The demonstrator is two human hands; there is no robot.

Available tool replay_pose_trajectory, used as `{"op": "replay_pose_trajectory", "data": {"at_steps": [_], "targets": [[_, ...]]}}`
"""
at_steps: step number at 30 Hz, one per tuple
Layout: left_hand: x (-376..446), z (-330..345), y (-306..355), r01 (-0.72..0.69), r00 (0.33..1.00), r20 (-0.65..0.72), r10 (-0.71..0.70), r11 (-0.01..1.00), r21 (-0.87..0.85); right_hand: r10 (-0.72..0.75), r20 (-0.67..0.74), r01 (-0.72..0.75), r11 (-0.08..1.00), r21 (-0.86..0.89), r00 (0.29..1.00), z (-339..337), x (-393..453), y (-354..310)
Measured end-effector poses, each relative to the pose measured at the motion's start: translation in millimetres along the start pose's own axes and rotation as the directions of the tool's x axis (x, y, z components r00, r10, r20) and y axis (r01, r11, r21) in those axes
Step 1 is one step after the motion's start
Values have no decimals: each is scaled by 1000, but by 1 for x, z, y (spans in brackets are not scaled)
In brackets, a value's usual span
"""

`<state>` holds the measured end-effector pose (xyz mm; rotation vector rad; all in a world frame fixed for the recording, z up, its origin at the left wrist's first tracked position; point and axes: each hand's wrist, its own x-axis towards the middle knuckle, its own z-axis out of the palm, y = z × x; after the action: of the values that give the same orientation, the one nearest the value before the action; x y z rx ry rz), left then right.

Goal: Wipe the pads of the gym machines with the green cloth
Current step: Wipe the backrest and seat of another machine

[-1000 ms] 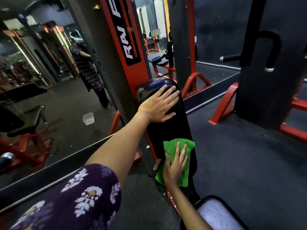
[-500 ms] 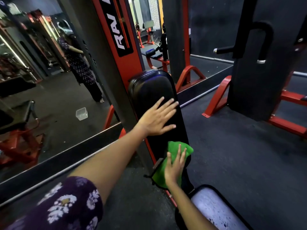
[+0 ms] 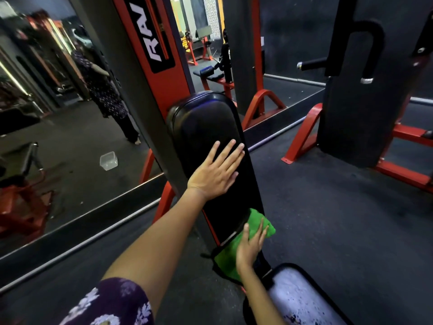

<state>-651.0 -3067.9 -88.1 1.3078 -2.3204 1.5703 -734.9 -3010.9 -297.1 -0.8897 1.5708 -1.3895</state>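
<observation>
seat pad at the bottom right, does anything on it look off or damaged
Yes. The seat pad is covered in whitish speckles and blotches, unlike the clean, dark back pad. Whether that is wear, residue or glare cannot be told. The green cloth under the right hand is not on it.

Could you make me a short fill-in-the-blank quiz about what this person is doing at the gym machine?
1. The right hand presses a cloth whose colour is ____.
2. The left hand lies flat on the upright back pad, which is coloured ____.
3. The cloth sits at the ____ end of that pad.
4. The machine frame behind the pad is painted ____.

Missing words: green; black; lower; red
</observation>
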Motion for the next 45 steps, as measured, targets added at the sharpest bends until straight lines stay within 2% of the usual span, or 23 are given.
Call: {"op": "replay_pose_trajectory", "data": {"at_steps": [1,3,6,8,9,11,13,14,16,19,21,23,25,27,29,31,34,35,37,39,41,43,45], "targets": [[-1,1,0,-4,1000,-6,4,1000,5,84,-21,-83,996,29,996,3,9,-7],[-1,1,0,-16,1000,-24,16,1000,3,58,-43,-59,998,-10,997,7,16,-28],[-1,2,0,-23,999,-43,23,1000,2,-271,12,271,957,-101,963,7,2,-27],[-1,3,0,-35,998,-46,35,999,2,-345,71,351,928,-126,936,1,-10,-4],[-2,3,0,-40,998,-51,40,999,2,-311,86,320,940,-115,946,-3,-11,9],[-2,3,0,-36,998,-52,36,999,1,-102,41,104,994,-39,994,-5,3,19],[-1,3,0,-36,998,-49,36,999,-8,103,-20,-101,993,61,995,-1,22,9],[-1,3,1,-36,998,-50,36,999,-10,124,-44,-121,990,65,991,1,28,-1],[0,3,0,-35,998,-55,34,999,-13,59,-53,-58,998,11,997,5,30,-22],[-1,2,0,-33,998,-52,32,999,-19,-245,24,246,967,-60,969,8,8,-30],[0,2,0,-32,999,-36,31,999,-15,-344,99,354,927,-119,934,2,-5,-15],[-1,2,0,-33,999,-25,32,999,-10,-299,116,313,941,-128,947,-7,-4,2],[-1,2,0,-29,999,-16,29,1000,-9,-116,59,120,991,-58,991,-11,15,3],[-1,2,0,-31,999,-20,31,999,-11,-31,-6,31,999,-13,1000,-10,34,-16],[-1,2,0,-30,999,-28,30,999,-13,-130,-20,130,991,-36,991,-3,38,-44],[-1,2,0,-29,999,-24,29,999,-14,-303,54,307,947,-93,952,4,26,-57],[-2,1,0,-30,1000,-6,30,999,-10,-447,187,480,852,-209,875,1,4,-32],[-3,1,1,-29,1000,-2,29,1000,-9,-465,189,498,839,-218,865,-3,3,-22],[-3,0,3,-23,1000,6,23,1000,-14,-414,110,428,883,-192,903,-6,15,-16],[-1,0,2,-17,1000,8,17,1000,-23,-302,33,304,945,-124,953,0,29,-39],[0,0,0,-15,1000,8,16,1000,-19,-238,20,239,967,-91,971,10,33,-68],[0,0,0,-18,1000,12,18,1000,-7,-322,87,331,936,-124,943,9,28,-81],[-1,0,0,-31,999,14,31,1000,0,-444,204,479,860,-176,873,1,22,-68]]}}
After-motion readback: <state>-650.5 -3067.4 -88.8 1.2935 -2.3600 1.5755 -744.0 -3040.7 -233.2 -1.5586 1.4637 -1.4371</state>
